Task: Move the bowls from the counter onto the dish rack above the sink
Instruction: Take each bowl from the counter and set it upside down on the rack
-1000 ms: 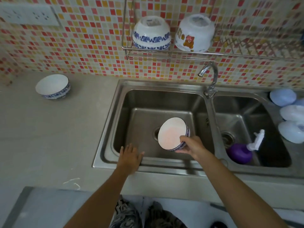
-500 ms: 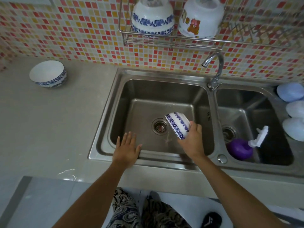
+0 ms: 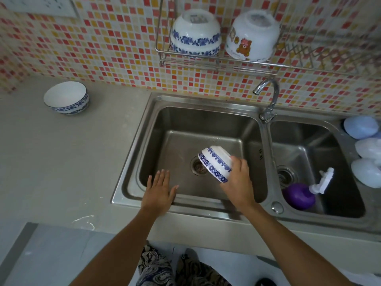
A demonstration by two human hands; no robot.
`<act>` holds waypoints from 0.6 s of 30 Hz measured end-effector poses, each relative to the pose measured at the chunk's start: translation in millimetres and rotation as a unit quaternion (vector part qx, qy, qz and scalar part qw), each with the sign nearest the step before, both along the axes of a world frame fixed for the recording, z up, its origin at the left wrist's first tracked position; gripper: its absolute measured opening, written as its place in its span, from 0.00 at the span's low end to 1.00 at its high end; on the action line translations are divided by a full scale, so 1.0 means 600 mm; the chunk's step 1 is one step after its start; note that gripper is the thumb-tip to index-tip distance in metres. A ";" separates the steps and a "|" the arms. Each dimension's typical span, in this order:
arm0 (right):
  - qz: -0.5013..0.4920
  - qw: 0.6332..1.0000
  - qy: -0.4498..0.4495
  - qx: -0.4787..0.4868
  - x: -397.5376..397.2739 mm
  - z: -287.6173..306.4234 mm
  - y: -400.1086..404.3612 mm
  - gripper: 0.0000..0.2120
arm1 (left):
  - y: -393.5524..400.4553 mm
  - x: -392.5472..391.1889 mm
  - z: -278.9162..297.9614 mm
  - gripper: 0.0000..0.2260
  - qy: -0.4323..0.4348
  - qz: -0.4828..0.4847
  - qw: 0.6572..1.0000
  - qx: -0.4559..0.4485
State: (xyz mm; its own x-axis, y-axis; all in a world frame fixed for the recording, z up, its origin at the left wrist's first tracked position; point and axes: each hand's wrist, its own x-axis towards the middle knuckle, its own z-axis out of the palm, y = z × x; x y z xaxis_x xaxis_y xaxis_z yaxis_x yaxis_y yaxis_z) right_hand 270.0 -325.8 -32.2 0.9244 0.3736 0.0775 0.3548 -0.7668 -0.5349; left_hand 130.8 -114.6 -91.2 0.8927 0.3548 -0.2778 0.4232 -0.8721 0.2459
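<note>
My right hand (image 3: 239,182) grips a white bowl with a blue flower band (image 3: 215,163), tipped mouth-down over the left sink basin (image 3: 165,124) near the drain. My left hand (image 3: 159,190) rests flat and open on the sink's front rim. A second blue-banded bowl (image 3: 66,98) stands upright on the counter (image 3: 51,162) at the far left. On the wire dish rack (image 3: 247,64) on the tiled wall, a blue-banded bowl (image 3: 195,34) and a white bowl with a bear picture (image 3: 252,36) sit upside down.
A curved tap (image 3: 269,98) rises between the two basins. A purple spray bottle (image 3: 301,195) lies in the right basin. Pale blue and white rounded items (image 3: 365,149) line the right counter edge. The rack's right part (image 3: 329,56) holds nothing.
My right hand has turned the bowl from mouth-up to mouth-down over the left basin. My left hand has stayed on the sink rim. The view has shifted slightly.
</note>
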 end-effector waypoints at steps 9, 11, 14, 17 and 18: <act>-0.129 0.753 0.459 0.453 0.059 0.175 -0.026 0.09 | 0.045 0.117 0.142 0.33 -0.192 0.029 0.981 0.000; -0.117 0.718 0.471 0.499 0.072 0.211 -0.031 0.10 | 0.058 0.166 0.215 0.28 -0.276 0.045 0.960 -0.007; -0.087 0.698 0.460 0.541 0.090 0.272 -0.027 0.16 | 0.073 0.233 0.323 0.25 -0.376 0.051 0.925 -0.003; -0.062 0.685 0.443 0.576 0.107 0.335 -0.021 0.13 | 0.078 0.290 0.404 0.24 -0.421 0.004 0.906 0.041; -0.054 0.679 0.438 0.587 0.113 0.354 -0.019 0.13 | 0.078 0.308 0.421 0.25 -0.418 -0.012 0.907 0.054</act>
State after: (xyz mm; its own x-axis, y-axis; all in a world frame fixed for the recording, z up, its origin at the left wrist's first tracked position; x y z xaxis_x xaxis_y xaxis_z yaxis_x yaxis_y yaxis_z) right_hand 337.8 -337.4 180.4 0.8255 0.4557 -0.3330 -0.5173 0.3748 -0.7694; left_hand 315.4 -68.1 161.3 0.7839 0.3170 0.5338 0.1087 -0.9166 0.3847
